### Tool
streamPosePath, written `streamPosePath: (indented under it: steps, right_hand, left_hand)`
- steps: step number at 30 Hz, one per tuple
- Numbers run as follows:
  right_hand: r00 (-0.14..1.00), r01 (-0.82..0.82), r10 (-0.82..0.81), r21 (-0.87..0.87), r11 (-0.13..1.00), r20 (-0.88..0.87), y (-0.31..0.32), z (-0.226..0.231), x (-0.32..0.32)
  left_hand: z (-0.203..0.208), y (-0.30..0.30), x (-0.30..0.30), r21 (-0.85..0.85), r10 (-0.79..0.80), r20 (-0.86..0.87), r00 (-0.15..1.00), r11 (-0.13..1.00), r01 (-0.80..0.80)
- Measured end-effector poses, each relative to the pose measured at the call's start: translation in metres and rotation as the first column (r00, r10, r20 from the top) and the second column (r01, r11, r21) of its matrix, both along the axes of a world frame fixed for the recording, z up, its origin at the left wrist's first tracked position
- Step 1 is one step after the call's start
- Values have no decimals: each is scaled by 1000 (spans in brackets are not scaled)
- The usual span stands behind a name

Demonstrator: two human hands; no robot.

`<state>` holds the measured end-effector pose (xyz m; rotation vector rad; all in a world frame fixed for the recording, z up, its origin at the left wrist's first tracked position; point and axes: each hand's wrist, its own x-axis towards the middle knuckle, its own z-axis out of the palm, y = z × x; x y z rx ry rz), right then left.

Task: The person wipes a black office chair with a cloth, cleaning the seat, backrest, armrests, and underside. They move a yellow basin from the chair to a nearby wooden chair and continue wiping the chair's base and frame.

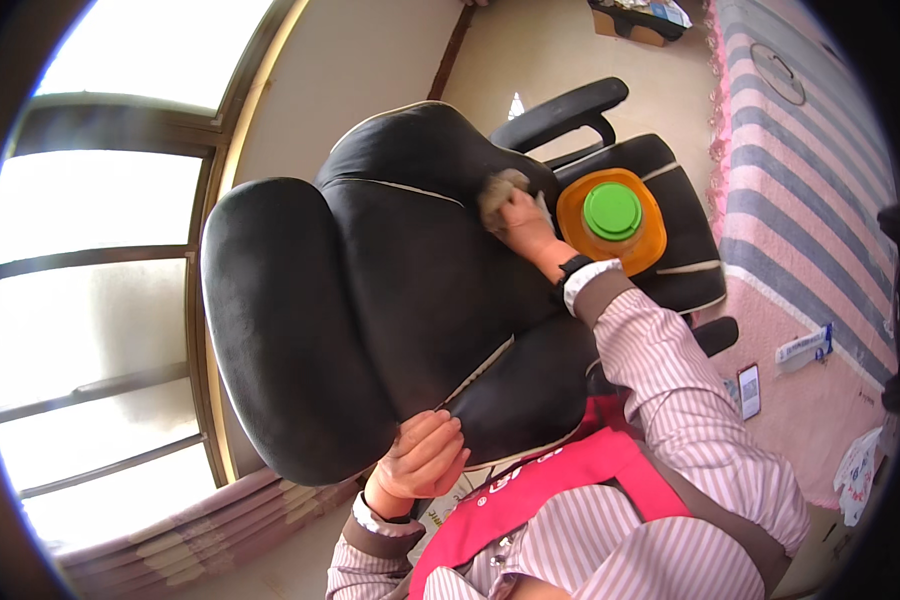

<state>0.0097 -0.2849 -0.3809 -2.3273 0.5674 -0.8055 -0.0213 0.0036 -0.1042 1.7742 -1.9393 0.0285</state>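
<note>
Near the middle of the view, a black padded leather office chair point(370, 300) with pale piping fills the frame, its high backrest running from about nine o'clock toward the centre and its seat off at two o'clock. The right hand point(523, 222) reaches over the backrest to the crease where the back meets the seat, fingers clenched around a small pale wad point(500, 190) that looks like a cloth or sponge, though it is too blurred to say which, pressed against the leather. The left hand point(425, 455) sits at six o'clock, fingers curled over the top rim of the backrest and gripping it, steadying the chair.

Just beside the right hand, at its three o'clock, an orange plastic bottle with a round green cap point(611, 219) stands upright on the seat cushion. Beyond it, at one o'clock, lies a bed with a grey-and-white striped cover and pink fringe point(810, 170); a pink rug point(800, 390) carrying a few small items spreads at four o'clock. Bright windows point(90, 260) line the nine o'clock side.

As I judge it, the main risk is the bottle: it rests on a soft seat close to the wiping arm, so a wide stroke or a swivel of the chair could tip it. A loosened left grip could also let the chair turn away.
</note>
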Motion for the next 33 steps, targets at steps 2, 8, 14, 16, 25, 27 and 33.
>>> streamPosePath:
  steps: [2,8,14,16,25,27,33]
  right_hand:
    - [973,76,3,335,939,-231,-6,-17,-14]
    - [963,56,-178,496,867,203,-32,60,4]
    - [990,104,-99,-49,993,103,-32,76,56]
    - [947,193,-138,170,966,-289,-32,31,31]
    - [977,111,-152,253,961,150,-28,29,26]
    - [930,142,-179,134,981,321,-26,47,43]
    - [990,119,-112,82,989,-84,-32,42,25]
  left_hand:
    - [0,0,3,12,-4,10,1000,1000,4]
    - [1,-2,5,-5,4,9,1000,1000,-4]
    - [2,-2,3,18,15,10,1000,1000,-15]
    - [1,-2,2,32,52,-6,999,998,-52]
    - [0,-1,5,-7,11,6,1000,1000,-11]
    - [1,-2,6,1,19,5,1000,1000,-19]
    - [1,-2,5,8,46,-12,999,999,-46]
